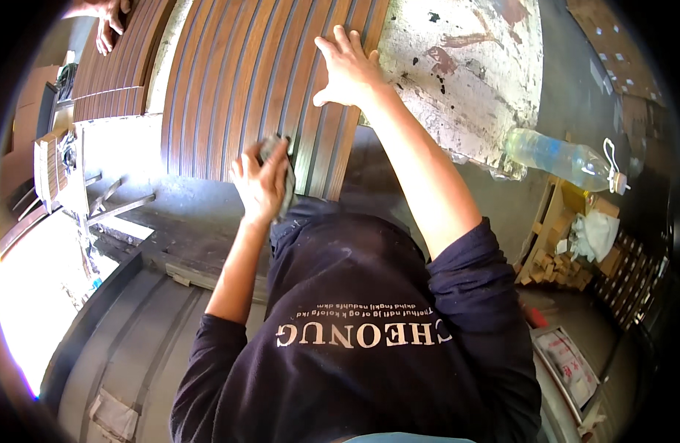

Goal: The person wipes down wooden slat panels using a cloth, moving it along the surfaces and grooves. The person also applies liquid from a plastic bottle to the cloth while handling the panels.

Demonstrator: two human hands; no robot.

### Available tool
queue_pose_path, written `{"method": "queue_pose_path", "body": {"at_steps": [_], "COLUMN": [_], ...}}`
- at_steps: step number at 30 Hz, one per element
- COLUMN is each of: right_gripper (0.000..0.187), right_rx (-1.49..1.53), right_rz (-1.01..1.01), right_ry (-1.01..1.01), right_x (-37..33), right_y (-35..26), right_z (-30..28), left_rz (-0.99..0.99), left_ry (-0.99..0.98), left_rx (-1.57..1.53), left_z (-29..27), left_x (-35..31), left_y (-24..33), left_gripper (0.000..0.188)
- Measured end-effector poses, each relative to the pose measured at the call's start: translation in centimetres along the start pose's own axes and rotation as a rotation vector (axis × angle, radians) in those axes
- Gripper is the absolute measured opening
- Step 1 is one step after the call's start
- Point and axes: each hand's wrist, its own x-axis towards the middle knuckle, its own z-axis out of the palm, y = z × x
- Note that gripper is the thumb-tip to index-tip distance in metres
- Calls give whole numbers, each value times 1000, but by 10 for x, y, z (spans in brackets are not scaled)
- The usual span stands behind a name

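A brown wood-grain slatted panel [222,96] with dark grooves lies across the work table in front of me. My left hand [260,181] is closed around a grey rag [288,188], at the panel's near edge. Part of the rag is hidden under my fingers. Farther up on the right side of the panel, my right hand [349,68] rests with its fingers and thumb spread, holding nothing.
On the left, another person's hands [107,26] touch stacked slatted panels [115,88]. A clear bottle [561,159] lies on its side at the right edge of the paint-stained table [495,81]. Wood pieces [554,272] and a white plastic bag [594,235] sit lower right.
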Motion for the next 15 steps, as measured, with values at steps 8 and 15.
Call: {"method": "queue_pose_path", "body": {"at_steps": [8, 15], "right_gripper": [113, 113], "right_rx": [-59, -47], "right_rz": [-14, -10], "right_ry": [34, 82], "right_x": [2, 2], "right_y": [-3, 8], "right_z": [1, 11], "left_rz": [-47, 48], "left_ry": [111, -88], "left_rx": [101, 25], "left_z": [32, 17], "left_x": [113, -2], "left_y": [8, 32], "left_gripper": [33, 30]}}
